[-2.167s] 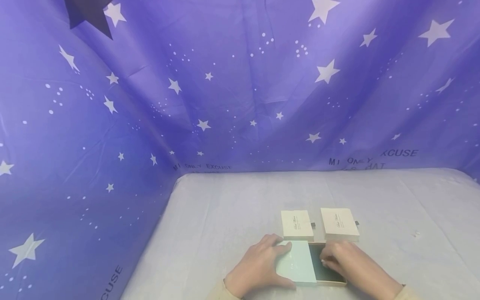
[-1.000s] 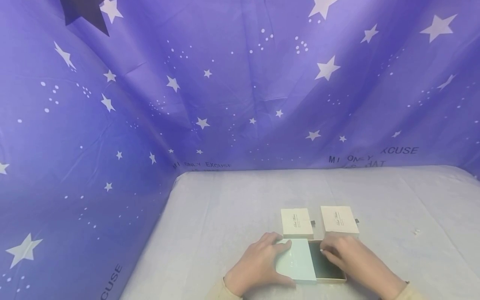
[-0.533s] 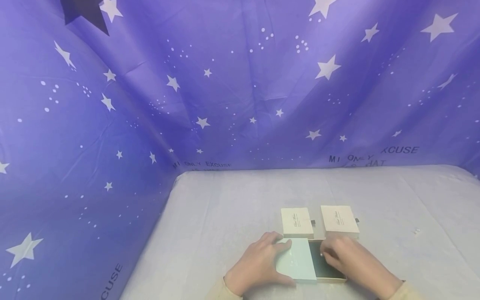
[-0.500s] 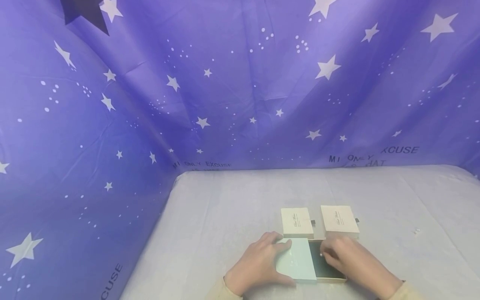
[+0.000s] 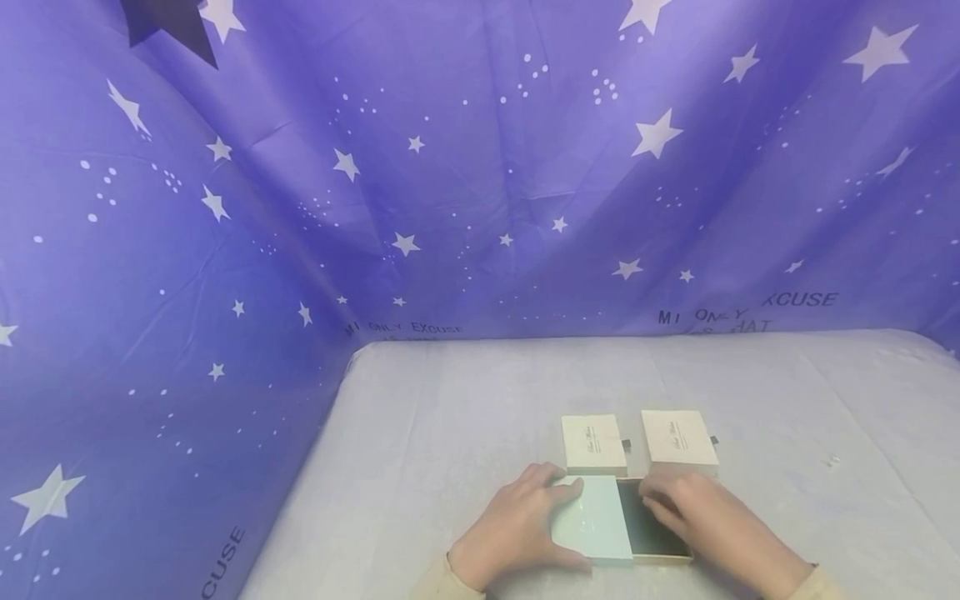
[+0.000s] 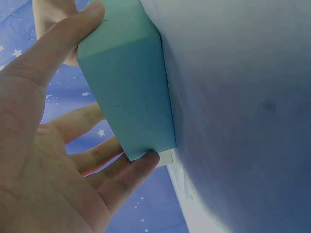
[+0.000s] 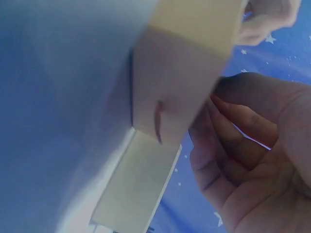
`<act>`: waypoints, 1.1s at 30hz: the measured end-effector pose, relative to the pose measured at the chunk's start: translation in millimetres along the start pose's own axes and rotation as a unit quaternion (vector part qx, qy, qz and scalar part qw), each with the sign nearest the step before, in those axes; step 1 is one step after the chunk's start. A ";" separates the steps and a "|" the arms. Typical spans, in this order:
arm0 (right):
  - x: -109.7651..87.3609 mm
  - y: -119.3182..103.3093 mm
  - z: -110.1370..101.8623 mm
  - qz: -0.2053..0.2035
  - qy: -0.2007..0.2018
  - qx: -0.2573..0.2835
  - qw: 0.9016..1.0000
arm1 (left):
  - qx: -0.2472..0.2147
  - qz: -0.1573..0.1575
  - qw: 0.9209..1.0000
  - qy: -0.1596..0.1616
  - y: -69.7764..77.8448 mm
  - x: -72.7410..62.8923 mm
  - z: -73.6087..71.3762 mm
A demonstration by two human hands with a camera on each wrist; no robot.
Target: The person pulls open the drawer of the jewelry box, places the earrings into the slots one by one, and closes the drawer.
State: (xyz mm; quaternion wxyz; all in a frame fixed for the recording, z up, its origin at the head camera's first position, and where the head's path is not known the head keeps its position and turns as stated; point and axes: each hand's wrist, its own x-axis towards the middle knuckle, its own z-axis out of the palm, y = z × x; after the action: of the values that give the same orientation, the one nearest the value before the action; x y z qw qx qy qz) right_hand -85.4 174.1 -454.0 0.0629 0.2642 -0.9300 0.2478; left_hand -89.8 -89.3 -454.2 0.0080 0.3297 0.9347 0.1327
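My left hand [image 5: 517,525] grips the mint-green sleeve [image 5: 592,521] of a drawer box, thumb at the near side and fingers at the far side. In the left wrist view the sleeve's end [image 6: 129,97] sits between thumb and fingers. A dark-lined drawer [image 5: 656,529] stands pulled out to the right. Over its far part my right hand [image 5: 693,508] is curled, fingertips pinched together inside the rim. A small white piece showed at these fingertips in earlier frames; now they hide it. In the right wrist view a ribbon pull [image 7: 158,121] hangs on the drawer's front.
Behind the open box lie two cream boxes, one left [image 5: 592,444] and one right [image 5: 678,442], each with a dark tab on its right side. Small white pieces [image 5: 832,461] lie farther right on the pale cloth [image 5: 450,400]. A purple star-patterned curtain [image 5: 480,167] hangs behind and at left.
My right fingertips shift slightly within the far part of the drawer, and the small white piece at them goes out of sight. The left hand and the boxes stay put.
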 end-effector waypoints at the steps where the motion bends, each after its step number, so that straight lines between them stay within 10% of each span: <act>1: 0.1 0.3 -1.8 -0.002 0.008 0.000 1.000 | 0.001 0.001 1.000 0.001 -0.1 0.1 -0.2; 33: -5.4 3.2 10.0 -0.041 -0.005 0.028 0.999 | 0.004 0.004 1.000 0.004 -0.5 -0.2 1.0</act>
State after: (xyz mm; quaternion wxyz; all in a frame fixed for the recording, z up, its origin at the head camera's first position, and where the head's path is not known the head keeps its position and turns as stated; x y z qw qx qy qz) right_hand -82.3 174.1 -465.4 0.0610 0.3050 -0.9114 0.2693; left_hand -89.7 -89.6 -455.3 0.0025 0.3328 0.9340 0.1300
